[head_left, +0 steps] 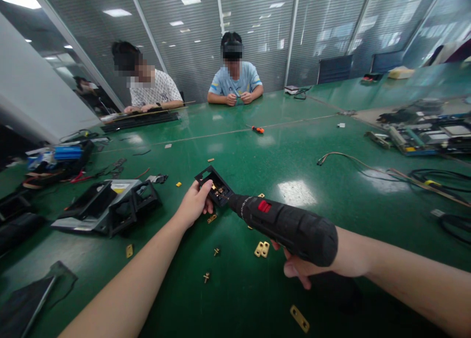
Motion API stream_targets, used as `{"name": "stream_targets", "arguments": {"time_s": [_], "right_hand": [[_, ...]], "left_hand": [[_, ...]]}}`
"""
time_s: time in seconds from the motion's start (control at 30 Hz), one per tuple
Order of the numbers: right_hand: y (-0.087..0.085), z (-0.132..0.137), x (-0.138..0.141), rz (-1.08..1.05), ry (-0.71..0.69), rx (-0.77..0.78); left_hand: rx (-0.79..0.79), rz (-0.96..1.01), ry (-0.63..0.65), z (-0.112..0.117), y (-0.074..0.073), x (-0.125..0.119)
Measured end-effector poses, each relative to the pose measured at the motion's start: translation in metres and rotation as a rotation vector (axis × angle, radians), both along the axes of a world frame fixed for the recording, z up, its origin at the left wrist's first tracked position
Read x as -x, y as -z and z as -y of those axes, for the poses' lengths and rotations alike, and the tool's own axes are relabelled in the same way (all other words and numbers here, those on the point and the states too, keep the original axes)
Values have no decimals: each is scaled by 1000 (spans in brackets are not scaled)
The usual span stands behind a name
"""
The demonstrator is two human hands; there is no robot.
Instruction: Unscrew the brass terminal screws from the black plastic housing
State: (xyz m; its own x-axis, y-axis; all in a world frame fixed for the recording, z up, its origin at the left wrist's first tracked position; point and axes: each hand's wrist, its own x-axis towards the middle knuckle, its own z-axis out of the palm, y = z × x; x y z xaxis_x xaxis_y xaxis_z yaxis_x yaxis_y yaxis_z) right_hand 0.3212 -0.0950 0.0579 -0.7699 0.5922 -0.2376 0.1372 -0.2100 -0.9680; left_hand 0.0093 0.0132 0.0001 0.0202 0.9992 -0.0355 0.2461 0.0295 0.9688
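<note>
My left hand (pixel 194 204) grips a small black plastic frame (pixel 214 184) with brass parts inside, holding it tilted on the green table (pixel 287 146). My right hand (pixel 300 268) is wrapped round a black electric screwdriver (pixel 285 225) with a red switch. The tool's tip is pressed into the frame's brass contacts. Small brass plates (pixel 261 249) and brass screws (pixel 206 277) lie on the table between my forearms.
A dismantled black device (pixel 106 206) lies at the left, with cables and parts behind it. Circuit boards (pixel 423 134) and loose wires sit at the right. An orange-handled screwdriver (pixel 258 129) lies mid-table. Two other people sit at the far edge.
</note>
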Motion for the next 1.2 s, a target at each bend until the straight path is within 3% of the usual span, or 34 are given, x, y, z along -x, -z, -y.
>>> {"name": "stream_targets", "arguments": {"time_s": [0.13,0.3,0.4,0.5,0.73,1.2], "right_hand": [[1,1,0,26,1,5],[0,3,-2,68,95,-435],[2,9,-4,49,201,-537],[6,14,-4,-13,269,-504],[8,14,-6,-31,182,-403],[8,15,-1,-160,209,-345]], "left_hand": [[9,-12,8,0,-2,0],[14,-7,17,0,-4,-1],[-2,-6,30,0,-5,-2],[-10,-11,33,0,-4,-2],[-21,-16,20,-1,0,0],[1,-23,-19,2,-3,-4]]}}
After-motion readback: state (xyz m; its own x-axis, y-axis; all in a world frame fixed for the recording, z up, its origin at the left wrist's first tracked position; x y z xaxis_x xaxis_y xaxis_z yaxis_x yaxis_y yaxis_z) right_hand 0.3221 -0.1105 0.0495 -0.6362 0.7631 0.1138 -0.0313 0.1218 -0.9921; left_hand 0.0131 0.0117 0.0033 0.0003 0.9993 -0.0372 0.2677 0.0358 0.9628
